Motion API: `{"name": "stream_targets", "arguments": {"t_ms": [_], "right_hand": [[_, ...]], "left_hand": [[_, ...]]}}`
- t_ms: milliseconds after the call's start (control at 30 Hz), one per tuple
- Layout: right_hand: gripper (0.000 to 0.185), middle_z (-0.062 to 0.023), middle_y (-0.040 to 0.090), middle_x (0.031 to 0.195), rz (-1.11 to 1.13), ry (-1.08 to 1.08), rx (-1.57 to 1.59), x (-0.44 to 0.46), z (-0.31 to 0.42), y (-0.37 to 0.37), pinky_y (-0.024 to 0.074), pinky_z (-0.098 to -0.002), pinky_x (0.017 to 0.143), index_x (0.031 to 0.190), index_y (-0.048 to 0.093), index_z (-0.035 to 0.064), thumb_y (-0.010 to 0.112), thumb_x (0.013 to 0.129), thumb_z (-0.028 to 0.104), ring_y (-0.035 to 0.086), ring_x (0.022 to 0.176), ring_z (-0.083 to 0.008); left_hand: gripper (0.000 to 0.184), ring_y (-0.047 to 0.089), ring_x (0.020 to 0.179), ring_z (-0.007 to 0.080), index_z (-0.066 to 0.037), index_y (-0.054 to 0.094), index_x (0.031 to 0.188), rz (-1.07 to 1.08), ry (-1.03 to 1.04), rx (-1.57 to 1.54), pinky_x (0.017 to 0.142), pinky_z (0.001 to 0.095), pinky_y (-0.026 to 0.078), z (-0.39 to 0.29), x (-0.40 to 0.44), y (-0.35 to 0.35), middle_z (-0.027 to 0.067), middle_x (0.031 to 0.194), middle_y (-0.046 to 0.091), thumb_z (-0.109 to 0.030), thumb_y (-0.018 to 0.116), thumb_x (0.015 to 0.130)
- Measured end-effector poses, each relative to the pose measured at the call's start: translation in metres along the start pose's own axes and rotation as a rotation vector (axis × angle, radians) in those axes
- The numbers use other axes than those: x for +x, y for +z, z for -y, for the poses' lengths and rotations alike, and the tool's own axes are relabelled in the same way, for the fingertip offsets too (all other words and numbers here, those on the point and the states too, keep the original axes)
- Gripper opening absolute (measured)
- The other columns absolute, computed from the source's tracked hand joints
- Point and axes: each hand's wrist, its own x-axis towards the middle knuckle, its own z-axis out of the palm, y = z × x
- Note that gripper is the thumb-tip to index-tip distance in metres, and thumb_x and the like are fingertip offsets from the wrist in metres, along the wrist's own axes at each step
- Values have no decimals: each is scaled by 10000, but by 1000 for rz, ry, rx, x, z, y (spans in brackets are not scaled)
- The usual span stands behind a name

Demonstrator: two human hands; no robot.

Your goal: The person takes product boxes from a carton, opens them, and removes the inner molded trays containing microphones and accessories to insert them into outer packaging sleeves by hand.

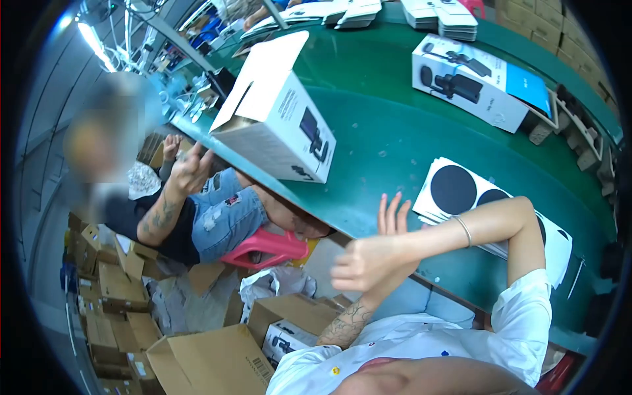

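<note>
My right hand [361, 264], with a bracelet on its wrist, is curled into a fist, and nothing shows in it. Its wrist crosses in front of my left hand [393, 216], whose fingers stick up, spread and straight; the palm is hidden. Both hands are over the near edge of the green table [368, 125]. Just beyond them lies a stack of white sheets with black circles [434, 171], partly covered by my right forearm. Farther up stands a white printed box [299, 135] with its flaps raised, apart from both hands.
Another printed box [454, 85] with a blue panel lies at upper right, beside cardboard inserts [579, 131]. Flat white cartons [438, 20] are stacked at the back. A co-worker [164, 214] sits at left on a pink stool [270, 248]. Open brown cartons [204, 359] stand below.
</note>
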Motion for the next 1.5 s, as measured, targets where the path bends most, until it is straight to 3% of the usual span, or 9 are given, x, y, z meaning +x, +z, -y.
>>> {"name": "stream_targets", "arguments": {"t_ms": [100, 167, 500, 633, 733, 767, 1000, 1333, 1500], "right_hand": [[160, -51, 522, 759, -297, 49, -321, 39, -58, -24, 445, -275, 398, 794, 545, 67, 603, 717, 195, 586, 731, -172], [254, -124, 583, 867, -395, 316, -228, 73, -102, -51, 543, -356, 588, 911, 572, 26, 637, 726, 187, 591, 843, -272], [184, -186, 624, 904, 123, 525, -233, 132, -226, -48, 479, -449, 833, 875, 620, -21, 533, 820, 132, 603, 915, -365], [230, -202, 643, 974, 153, 593, -92, 124, -232, -47, 468, -454, 859, 949, 636, -4, 494, 843, 143, 608, 973, -362], [223, -193, 631, 933, 62, 533, -107, 121, -237, -49, 463, -444, 855, 925, 608, -4, 504, 871, 186, 596, 950, -360], [235, -189, 624, 924, 27, 494, -163, 120, -236, -54, 461, -442, 853, 921, 596, -2, 510, 884, 214, 590, 941, -358], [322, -160, 574, 975, -147, 468, -246, 70, -197, -117, 476, -409, 807, 960, 514, 16, 643, 876, 299, 586, 932, -349], [178, -110, 606, 958, -338, 651, -388, -13, -103, -172, 504, -324, 740, 916, 561, -2, 642, 784, 84, 617, 799, -212], [163, -126, 621, 1028, -457, 758, -336, -22, -93, -171, 512, -314, 692, 877, 570, 11, 654, 785, 116, 619, 778, -198]], "left_hand": [[494, 321, 1334, 447, 42, 512, 1229, -69, 51, 5, 1071, 535, 285, -1, -1, -2, 264, 1340, 442, -140, 668, 797], [444, 367, 1281, 466, 32, 530, 1176, -110, 40, -29, 1041, 532, 320, -1, 1, -3, 247, 1310, 469, -120, 673, 783], [532, 406, 1243, 337, 61, 418, 1235, -973, -6, -26, 1075, 456, 279, 78, 116, -188, 214, 1317, 417, -174, 663, 826], [691, 565, 1068, 297, 54, 435, 1256, -629, 38, 336, 943, 384, 435, 153, 187, -247, 236, 1239, 543, -274, 793, 765], [717, 659, 836, 254, 52, 440, 1252, -469, -172, 92, 733, 348, 518, 129, 202, -263, 218, 1119, 633, -301, 810, 750], [705, 666, 659, 206, 52, 463, 1230, -516, -54, 191, 597, 316, 509, 127, 206, -263, 183, 959, 691, -326, 814, 750], [358, 630, 525, 216, 55, 500, 1145, -590, 40, 259, 510, 345, 459, 91, 179, -248, 168, 693, 669, -222, 600, 942], [410, 659, 769, 216, 60, 358, 1288, -621, -9, -103, 617, 264, 513, 19, 130, -185, 202, 1100, 617, -114, 519, 955], [752, 458, 1255, 288, 64, 296, 1385, -448, 95, -690, 1066, 391, 340, 80, 165, -152, 210, 1350, 465, -458, 535, 899]]}}
